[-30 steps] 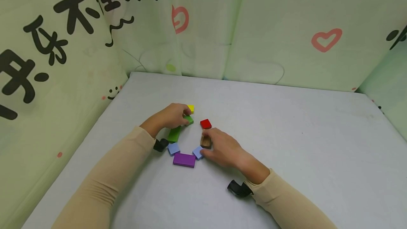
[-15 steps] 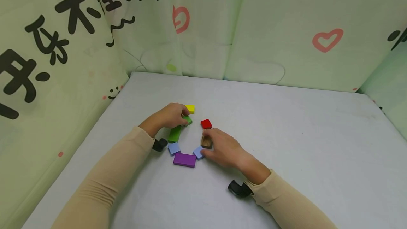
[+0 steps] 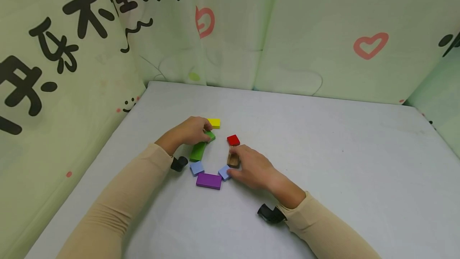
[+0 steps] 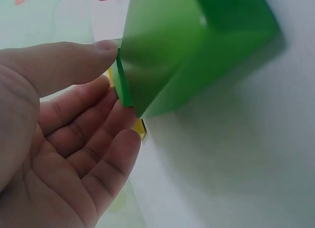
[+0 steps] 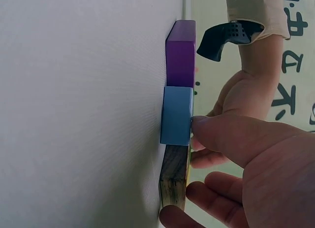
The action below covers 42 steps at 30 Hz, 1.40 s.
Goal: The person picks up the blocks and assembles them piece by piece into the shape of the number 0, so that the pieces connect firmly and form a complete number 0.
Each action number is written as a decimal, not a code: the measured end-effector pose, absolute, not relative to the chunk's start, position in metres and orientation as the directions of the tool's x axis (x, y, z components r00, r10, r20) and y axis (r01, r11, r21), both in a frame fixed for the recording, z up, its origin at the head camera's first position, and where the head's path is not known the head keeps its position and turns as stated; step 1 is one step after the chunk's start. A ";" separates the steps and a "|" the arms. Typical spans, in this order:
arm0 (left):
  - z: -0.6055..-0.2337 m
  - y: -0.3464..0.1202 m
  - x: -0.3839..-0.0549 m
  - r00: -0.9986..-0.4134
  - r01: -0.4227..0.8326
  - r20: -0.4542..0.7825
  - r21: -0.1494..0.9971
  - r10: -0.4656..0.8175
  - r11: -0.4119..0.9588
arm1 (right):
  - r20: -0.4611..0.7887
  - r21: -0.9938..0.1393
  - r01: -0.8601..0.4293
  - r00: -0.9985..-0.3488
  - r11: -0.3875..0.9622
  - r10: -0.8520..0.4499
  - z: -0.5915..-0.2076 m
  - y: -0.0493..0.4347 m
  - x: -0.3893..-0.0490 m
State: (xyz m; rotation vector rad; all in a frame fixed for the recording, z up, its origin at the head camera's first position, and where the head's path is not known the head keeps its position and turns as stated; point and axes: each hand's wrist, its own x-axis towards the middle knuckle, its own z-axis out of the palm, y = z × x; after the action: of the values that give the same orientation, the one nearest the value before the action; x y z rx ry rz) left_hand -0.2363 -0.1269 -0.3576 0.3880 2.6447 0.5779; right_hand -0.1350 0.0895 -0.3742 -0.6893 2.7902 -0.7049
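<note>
My left hand (image 3: 193,130) pinches a small green block (image 3: 211,136) between thumb and fingers. The small block sits at the far end of a longer green block (image 3: 197,152), which looms large in the left wrist view. Just beyond the fingers lies a yellow block (image 3: 215,123), partly covered by them. My right hand (image 3: 254,167) spans two blocks with relaxed fingers: the thumb touches a light blue block (image 5: 177,114), and a fingertip rests at the far end of a dark brown wooden block (image 5: 175,179). A red block (image 3: 233,140) lies just past that end.
A purple block (image 3: 209,181) lies nearest the body, with a second light blue block (image 3: 196,168) at its left corner. Together the blocks outline a loop on the white table (image 3: 323,151). Printed pale green curtains (image 3: 305,31) surround the table at the back and sides.
The left hand has shifted slightly left, drawing the small green block with it, and more of the yellow block shows. The right hand stays in place.
</note>
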 end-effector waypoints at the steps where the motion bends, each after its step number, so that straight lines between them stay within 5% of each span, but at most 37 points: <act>1: -0.357 -0.127 -0.236 -0.879 0.180 -0.325 0.449 0.348 0.875 | -0.061 -0.488 -0.393 -0.876 0.780 -0.479 -0.374 0.089 -0.135; 42: -0.358 -0.134 -0.236 -0.883 0.176 -0.334 0.416 0.330 0.892 | -0.067 -0.484 -0.398 -0.871 0.780 -0.486 -0.373 0.089 -0.136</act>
State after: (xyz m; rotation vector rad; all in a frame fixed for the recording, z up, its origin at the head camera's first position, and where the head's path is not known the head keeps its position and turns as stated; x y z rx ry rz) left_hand -0.2358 -0.1341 -0.3575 0.3710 2.6565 0.5309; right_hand -0.1355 0.0887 -0.3731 -0.6988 2.7837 -0.6939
